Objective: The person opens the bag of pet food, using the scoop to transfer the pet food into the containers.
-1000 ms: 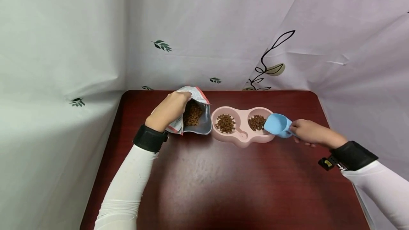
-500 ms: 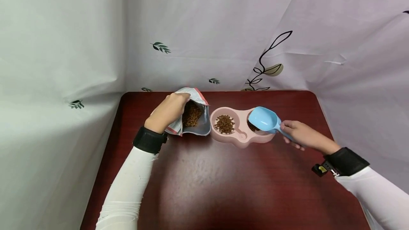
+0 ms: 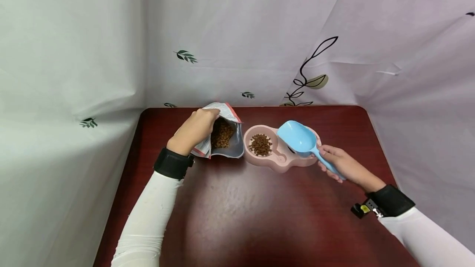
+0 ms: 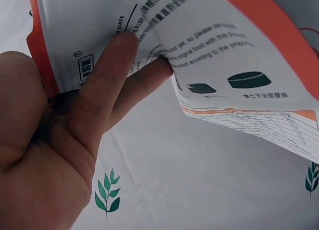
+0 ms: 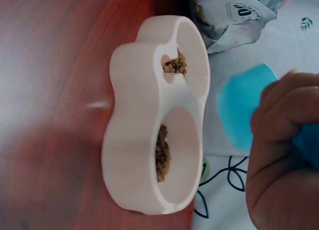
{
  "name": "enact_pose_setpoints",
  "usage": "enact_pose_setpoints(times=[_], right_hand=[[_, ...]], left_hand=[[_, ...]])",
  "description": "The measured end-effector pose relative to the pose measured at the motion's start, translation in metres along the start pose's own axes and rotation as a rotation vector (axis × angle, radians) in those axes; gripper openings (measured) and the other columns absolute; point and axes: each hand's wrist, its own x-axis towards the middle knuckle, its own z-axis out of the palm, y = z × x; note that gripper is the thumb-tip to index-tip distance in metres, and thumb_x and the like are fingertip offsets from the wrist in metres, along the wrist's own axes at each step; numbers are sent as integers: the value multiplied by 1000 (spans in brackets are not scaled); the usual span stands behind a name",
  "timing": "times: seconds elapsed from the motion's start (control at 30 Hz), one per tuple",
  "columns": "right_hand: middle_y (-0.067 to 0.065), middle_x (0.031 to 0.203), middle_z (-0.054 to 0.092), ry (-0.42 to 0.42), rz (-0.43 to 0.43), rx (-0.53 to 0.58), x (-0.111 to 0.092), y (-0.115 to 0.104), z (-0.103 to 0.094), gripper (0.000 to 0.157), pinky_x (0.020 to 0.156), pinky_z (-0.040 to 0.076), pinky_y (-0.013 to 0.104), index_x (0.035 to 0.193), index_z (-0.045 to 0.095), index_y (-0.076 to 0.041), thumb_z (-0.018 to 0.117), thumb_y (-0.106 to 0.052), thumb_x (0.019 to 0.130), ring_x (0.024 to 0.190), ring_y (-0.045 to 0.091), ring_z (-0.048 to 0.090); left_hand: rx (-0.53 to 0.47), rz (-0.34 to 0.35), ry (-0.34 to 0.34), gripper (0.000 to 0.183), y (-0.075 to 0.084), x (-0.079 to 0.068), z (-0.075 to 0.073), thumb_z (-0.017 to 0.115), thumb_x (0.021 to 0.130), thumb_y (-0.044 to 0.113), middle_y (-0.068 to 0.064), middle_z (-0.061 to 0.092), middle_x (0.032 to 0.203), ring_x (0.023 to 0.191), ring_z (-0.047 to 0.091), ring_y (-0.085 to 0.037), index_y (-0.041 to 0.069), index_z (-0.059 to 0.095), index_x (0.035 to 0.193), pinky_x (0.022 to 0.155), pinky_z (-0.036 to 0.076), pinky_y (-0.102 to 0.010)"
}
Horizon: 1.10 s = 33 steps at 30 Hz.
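Note:
A blue scoop (image 3: 297,137) is gripped by its handle in my right hand (image 3: 343,164); its bowl hangs over the right part of the pink double pet bowl (image 3: 283,164) and shows no kibble inside. Brown kibble (image 3: 261,145) lies in the left hollow. More kibble (image 5: 162,155) in the right hollow shows in the right wrist view, while the scoop mostly covers it in the head view. My left hand (image 3: 196,129) pinches the edge of an opened food bag (image 3: 236,148), its mouth turned towards the bowl, with kibble (image 3: 222,134) inside. In the left wrist view the printed bag (image 4: 209,55) is between the fingers.
The dark red table (image 3: 245,213) carries the bag and the bowl side by side near its back edge. White cloth (image 3: 237,40) with leaf prints hangs behind and along both sides.
My right hand has moved left and turned, carrying the scoop from the bowl's right edge to over its right hollow and middle. The left hand and bag stay nearly still.

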Motion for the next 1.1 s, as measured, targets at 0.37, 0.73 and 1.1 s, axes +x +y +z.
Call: enact_pose_setpoints(times=[0.37, 0.73, 1.1], right_hand=[[0, 94, 62, 150, -233, 325, -10, 43, 24, 26, 56, 56, 30, 129, 44, -8, 30, -25, 115, 67, 12, 63], [5, 123, 72, 172, -288, 826, -13, 77, 49, 27, 97, 56, 31, 132, 48, -7, 30, -5, 113, 115, 16, 71], [9, 130, 71, 227, -254, 1193, -19, 103, 68, 26, 102, 54, 36, 123, 53, -3, 30, -3, 112, 123, 21, 68]], left_hand=[[3, 8, 5, 18, 0, 1, 1, 55, 106, 9, -9, 63, 83, 82, 67, -25, 8, 61, 90, 72, 56, -41], [-10, -1, 3, 19, 1, 0, 2, 55, 107, 10, -7, 60, 80, 81, 66, -24, 9, 59, 88, 72, 54, -40], [-19, -1, 8, 16, 0, 0, 3, 55, 106, 9, -7, 61, 82, 82, 66, -24, 9, 60, 91, 72, 54, -41]])
